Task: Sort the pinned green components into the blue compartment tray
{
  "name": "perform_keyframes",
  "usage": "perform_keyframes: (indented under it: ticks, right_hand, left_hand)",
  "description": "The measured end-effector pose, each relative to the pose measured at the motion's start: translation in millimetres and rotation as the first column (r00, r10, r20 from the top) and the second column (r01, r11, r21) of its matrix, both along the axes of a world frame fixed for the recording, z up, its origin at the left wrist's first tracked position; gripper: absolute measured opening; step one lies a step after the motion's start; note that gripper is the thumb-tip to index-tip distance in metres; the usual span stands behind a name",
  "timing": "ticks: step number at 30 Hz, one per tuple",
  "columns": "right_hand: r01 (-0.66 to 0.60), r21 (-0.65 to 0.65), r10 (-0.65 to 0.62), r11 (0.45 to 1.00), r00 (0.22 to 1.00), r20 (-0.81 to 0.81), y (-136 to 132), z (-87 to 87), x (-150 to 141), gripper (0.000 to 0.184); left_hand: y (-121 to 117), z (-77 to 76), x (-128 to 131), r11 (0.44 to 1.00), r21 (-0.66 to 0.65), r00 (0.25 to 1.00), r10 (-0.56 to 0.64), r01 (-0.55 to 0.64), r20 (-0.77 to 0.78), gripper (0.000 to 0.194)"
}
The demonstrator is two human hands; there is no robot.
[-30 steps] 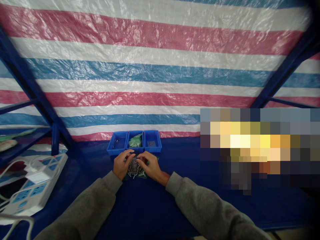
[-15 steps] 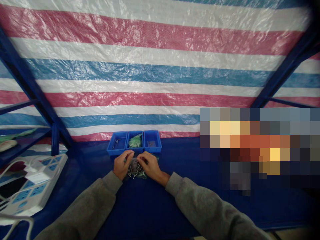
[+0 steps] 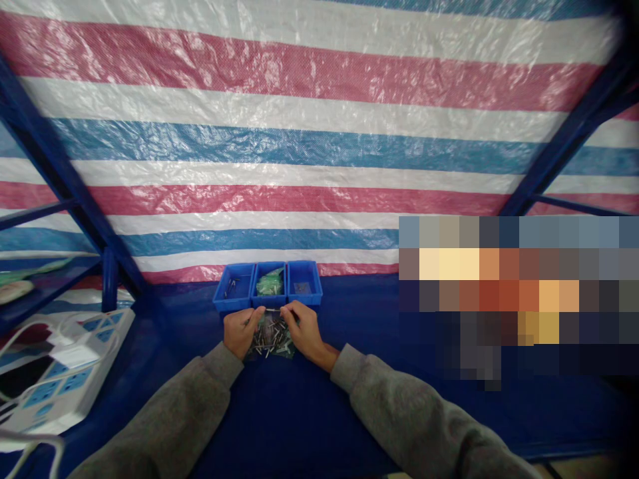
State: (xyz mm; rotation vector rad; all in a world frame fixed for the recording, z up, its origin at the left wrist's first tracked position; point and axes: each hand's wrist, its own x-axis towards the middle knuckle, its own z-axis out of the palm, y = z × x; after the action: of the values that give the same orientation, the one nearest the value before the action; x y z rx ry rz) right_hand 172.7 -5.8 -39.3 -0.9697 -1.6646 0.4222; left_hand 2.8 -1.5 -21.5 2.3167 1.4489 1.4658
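Note:
My left hand (image 3: 241, 330) and my right hand (image 3: 302, 327) rest on the blue tabletop, fingers curled and pinched on the top edge of a small clear plastic bag (image 3: 270, 336) filled with short metal screws. The bag lies between the two hands, its mouth stretched between my fingertips. Just beyond the hands stand three small blue bins in a row: the left bin (image 3: 234, 293) holds a few metal pieces, the middle bin (image 3: 270, 284) holds green-tinted bags, the right bin (image 3: 304, 286) holds a small dark item. Grey sleeves cover both forearms.
A white power strip with blue sockets (image 3: 64, 376) and white cables lies at the left. Blue metal shelf posts (image 3: 107, 276) stand at left and right. A striped red, white and blue tarp (image 3: 309, 146) forms the back wall. A blurred patch sits at the right.
Both hands have drawn slightly closer to the bins and lifted the bag's top edge taut between the fingertips; otherwise nothing has moved.

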Motion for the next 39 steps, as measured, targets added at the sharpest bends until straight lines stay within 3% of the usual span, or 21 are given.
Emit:
perform_keyframes:
  ticks: [7,14,33,39]
  right_hand:
    - [0.000,0.002,0.000,1.000,1.000,-0.011,0.1,0.5,1.0,0.027]
    - [0.003,-0.003,-0.003,1.000,1.000,-0.029,0.5,-0.7,1.0,0.028]
    - [-0.052,-0.001,0.052,0.999,0.997,-0.053,1.2,-1.6,-0.7,0.016]
    - [-0.037,-0.019,0.036,0.999,0.998,-0.059,-0.5,1.2,0.2,0.019]
  left_hand:
    - [-2.0,3.9,3.2,0.995,-0.006,0.989,-0.098,0.099,0.113,0.016]
    - [-1.5,1.6,3.7,0.975,-0.048,0.974,-0.215,0.219,0.072,0.015]
    - [0.0,2.8,1.4,0.992,-0.040,0.993,-0.121,0.121,0.020,0.021]
    - [-0.5,0.1,2.0,0.989,-0.046,0.984,-0.136,0.143,0.116,0.013]
